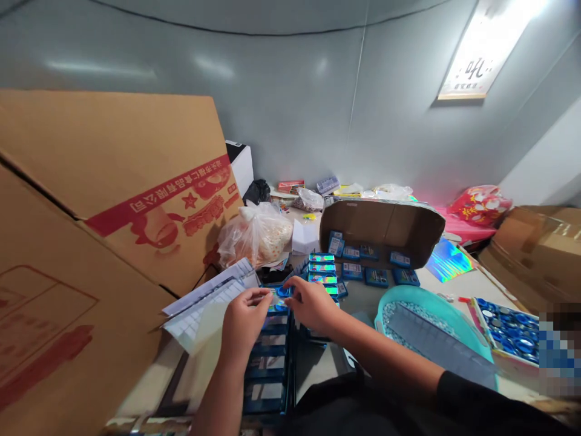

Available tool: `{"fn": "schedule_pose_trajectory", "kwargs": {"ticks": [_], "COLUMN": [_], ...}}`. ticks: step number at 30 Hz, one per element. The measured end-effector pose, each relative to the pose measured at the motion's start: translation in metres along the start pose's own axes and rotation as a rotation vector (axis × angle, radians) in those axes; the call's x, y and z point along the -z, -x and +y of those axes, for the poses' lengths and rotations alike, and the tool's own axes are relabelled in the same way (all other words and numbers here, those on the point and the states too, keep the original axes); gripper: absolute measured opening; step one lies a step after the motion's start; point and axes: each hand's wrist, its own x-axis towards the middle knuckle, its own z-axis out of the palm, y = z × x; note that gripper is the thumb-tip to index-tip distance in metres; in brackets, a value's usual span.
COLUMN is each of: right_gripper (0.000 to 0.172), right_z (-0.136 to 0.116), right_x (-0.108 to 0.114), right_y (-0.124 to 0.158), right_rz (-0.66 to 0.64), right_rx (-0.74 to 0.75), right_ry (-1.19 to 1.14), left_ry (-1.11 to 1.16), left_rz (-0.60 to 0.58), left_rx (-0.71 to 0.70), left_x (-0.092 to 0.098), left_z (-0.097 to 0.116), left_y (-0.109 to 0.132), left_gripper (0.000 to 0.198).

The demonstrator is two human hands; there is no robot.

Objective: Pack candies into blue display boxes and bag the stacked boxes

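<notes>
My left hand [245, 320] and my right hand [313, 304] meet over the table, both with fingers pinched on a small shiny blue packet [280, 295] held between them. Under my hands runs a row of dark blue flat boxes [269, 363] toward me. Just beyond the packet stands a stack of holographic blue packets [322, 269]. A sheet of white stickers [200, 315] lies by my left hand.
A big brown carton with red print [113, 200] fills the left. An open cardboard box [381, 233] holds more blue packets. A teal basin [431, 327] and a tray of blue round parts [511, 333] sit right. A plastic bag [254, 233] lies behind.
</notes>
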Motion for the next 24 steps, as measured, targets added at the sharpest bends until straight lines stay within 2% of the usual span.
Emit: {"fn": "schedule_pose_trajectory", "kwargs": {"ticks": [3,6,10,12,15,18,20,22,24], "right_gripper": [0.031,0.032,0.032,0.034,0.048,0.067,0.079,0.089,0.09], "right_z": [0.001,0.005,0.011,0.015,0.02,0.021,0.017,0.011,0.008], "right_x": [-0.003,-0.007,-0.008,-0.007,-0.008,-0.014,-0.017,-0.015,-0.007], "right_y": [-0.007,-0.012,-0.016,-0.017,-0.017,-0.019,-0.019,-0.015,-0.007], "right_rz": [-0.037,-0.067,-0.114,-0.146,-0.196,-0.217,-0.217,-0.198,-0.121], "right_rx": [-0.039,-0.041,0.01,0.05,0.114,0.187,0.206,0.203,0.232], "right_ry": [0.158,0.204,0.235,0.257,0.298,0.409,0.474,0.468,0.407], "left_ry": [-0.117,-0.198,-0.264,-0.286,-0.297,-0.288,-0.308,-0.338,-0.379], "left_rz": [0.003,-0.011,0.0,0.037,0.052,-0.005,-0.02,-0.034,-0.06], "left_rx": [-0.016,-0.024,-0.084,-0.111,-0.079,-0.033,-0.045,-0.079,-0.112], "left_x": [-0.004,-0.008,-0.009,-0.008,-0.008,-0.011,-0.015,-0.018,-0.02], "left_z": [-0.004,-0.009,-0.016,-0.021,-0.031,-0.04,-0.042,-0.043,-0.046], "left_y": [-0.001,-0.002,-0.01,-0.015,-0.019,-0.021,-0.021,-0.02,-0.021], "left_gripper": [0.032,0.043,0.035,0.042,0.055,0.047,0.05,0.06,0.07]}}
